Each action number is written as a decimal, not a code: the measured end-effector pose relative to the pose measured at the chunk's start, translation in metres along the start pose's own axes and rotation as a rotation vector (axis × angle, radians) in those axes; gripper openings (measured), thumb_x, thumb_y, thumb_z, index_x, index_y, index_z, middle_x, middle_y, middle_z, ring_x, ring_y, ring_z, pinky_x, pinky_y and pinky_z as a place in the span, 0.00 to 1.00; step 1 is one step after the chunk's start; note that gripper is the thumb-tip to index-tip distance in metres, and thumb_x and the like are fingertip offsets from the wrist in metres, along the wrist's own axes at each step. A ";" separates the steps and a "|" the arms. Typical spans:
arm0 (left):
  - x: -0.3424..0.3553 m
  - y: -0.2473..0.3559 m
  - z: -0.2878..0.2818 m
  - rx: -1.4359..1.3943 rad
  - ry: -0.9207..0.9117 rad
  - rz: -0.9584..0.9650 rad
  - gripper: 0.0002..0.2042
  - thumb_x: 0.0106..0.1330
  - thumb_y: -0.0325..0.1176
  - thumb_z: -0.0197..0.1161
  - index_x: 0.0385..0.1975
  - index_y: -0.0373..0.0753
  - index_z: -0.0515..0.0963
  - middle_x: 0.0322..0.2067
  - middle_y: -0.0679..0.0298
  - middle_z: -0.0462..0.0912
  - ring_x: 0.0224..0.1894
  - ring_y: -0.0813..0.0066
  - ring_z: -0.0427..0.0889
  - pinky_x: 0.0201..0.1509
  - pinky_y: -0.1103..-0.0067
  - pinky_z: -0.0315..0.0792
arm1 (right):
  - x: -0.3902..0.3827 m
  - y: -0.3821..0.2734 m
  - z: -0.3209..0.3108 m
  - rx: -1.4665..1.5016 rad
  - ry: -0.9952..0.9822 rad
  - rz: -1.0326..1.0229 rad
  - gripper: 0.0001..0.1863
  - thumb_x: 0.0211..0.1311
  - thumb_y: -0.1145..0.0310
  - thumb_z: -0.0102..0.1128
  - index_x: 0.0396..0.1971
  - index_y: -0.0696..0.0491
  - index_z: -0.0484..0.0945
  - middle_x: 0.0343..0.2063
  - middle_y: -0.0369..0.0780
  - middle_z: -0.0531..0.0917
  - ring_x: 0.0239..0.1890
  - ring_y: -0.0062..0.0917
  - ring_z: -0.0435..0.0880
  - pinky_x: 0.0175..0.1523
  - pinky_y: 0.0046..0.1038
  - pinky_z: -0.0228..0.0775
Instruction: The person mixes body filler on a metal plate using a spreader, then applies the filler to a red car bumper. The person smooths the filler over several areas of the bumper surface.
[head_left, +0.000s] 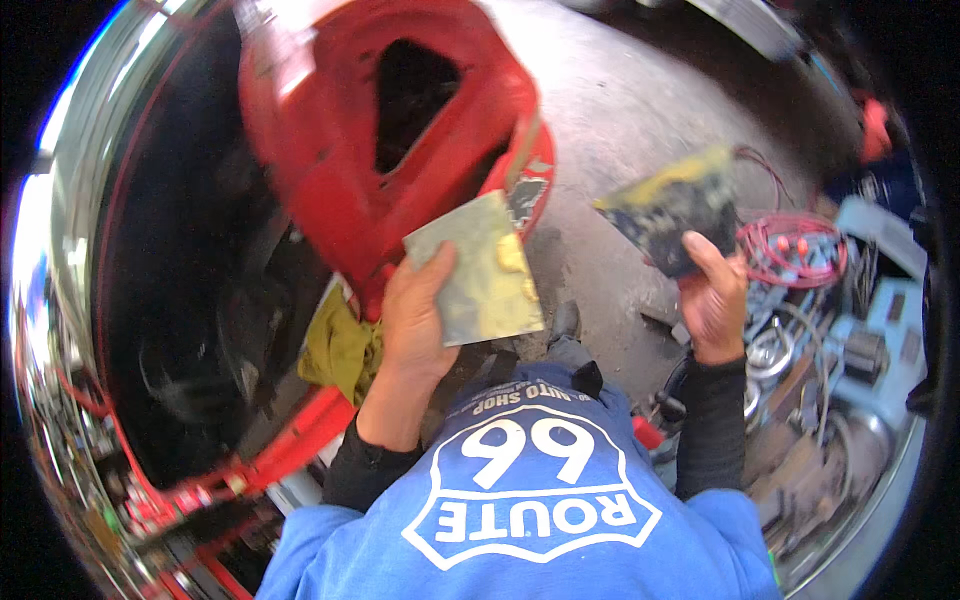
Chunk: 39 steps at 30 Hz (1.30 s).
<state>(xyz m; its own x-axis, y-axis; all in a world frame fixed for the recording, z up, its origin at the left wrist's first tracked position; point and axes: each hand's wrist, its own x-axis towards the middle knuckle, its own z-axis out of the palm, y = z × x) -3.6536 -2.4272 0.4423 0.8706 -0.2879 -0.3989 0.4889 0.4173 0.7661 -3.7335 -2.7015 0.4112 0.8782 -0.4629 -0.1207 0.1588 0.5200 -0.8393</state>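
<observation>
My left hand (412, 310) grips a thin, squarish grey-green board (470, 265), its thumb lying on top and the other fingers hidden beneath. A lump of yellow paste, which looks like body filler (513, 262), sits along the board's right side. In my right hand (715, 300) is a dark, flat spreader (670, 210) smeared with yellow, pinched under the thumb and tilted upward. Board and spreader are apart. Beyond the board stands a red car body panel (335, 190) with a triangular opening; a scuffed grey-white patch (527, 198) shows on its right edge.
A yellow-green cloth (340, 345) hangs by the red edge left of my left forearm. To the right, a blue tool cart (885, 330) carries metal tools and a coiled red hose (795, 250). Grey concrete floor (590, 120) lies beyond my hands.
</observation>
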 end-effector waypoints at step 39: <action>-0.136 0.001 -0.071 -0.340 -0.087 0.060 0.19 0.73 0.35 0.52 0.57 0.29 0.69 0.49 0.50 0.81 0.49 0.59 0.83 0.54 0.65 0.78 | -0.149 0.024 0.111 -1.276 -0.726 -1.117 0.23 0.59 0.62 0.58 0.57 0.42 0.77 0.53 0.38 0.79 0.58 0.36 0.76 0.63 0.45 0.68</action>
<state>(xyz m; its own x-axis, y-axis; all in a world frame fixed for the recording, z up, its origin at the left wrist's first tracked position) -3.7672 -2.3262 0.4617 0.8975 -0.3203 -0.3030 0.4400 0.6947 0.5690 -3.8105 -2.5404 0.4680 0.6701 0.3748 0.6407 0.6399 -0.7291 -0.2428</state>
